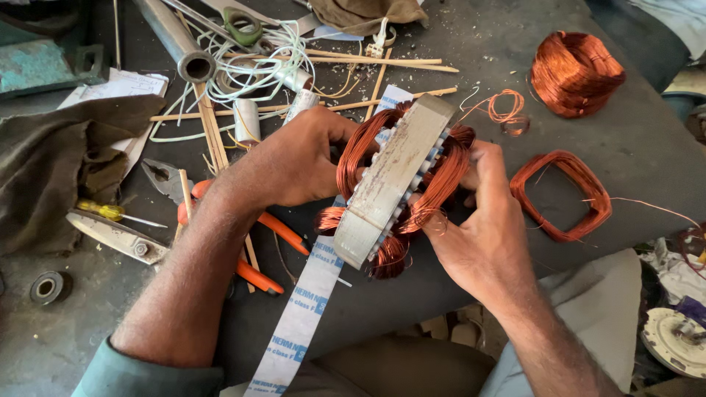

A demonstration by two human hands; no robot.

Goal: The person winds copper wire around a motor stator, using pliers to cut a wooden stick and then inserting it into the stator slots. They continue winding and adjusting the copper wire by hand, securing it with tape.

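A grey metal stator ring with copper wire windings stands on edge above the dark workbench. My left hand grips its left side, fingers pressed into the copper coils there. My right hand holds the right side, thumb and fingers on the windings. A white strip of insulation paper with blue print runs from under the stator down toward me.
Loose copper coils lie at right: a square one, a thick bundle, a small loop. Orange-handled pliers, a yellow screwdriver, scissors, a metal tube, bamboo sticks, white cord and cloth clutter the left.
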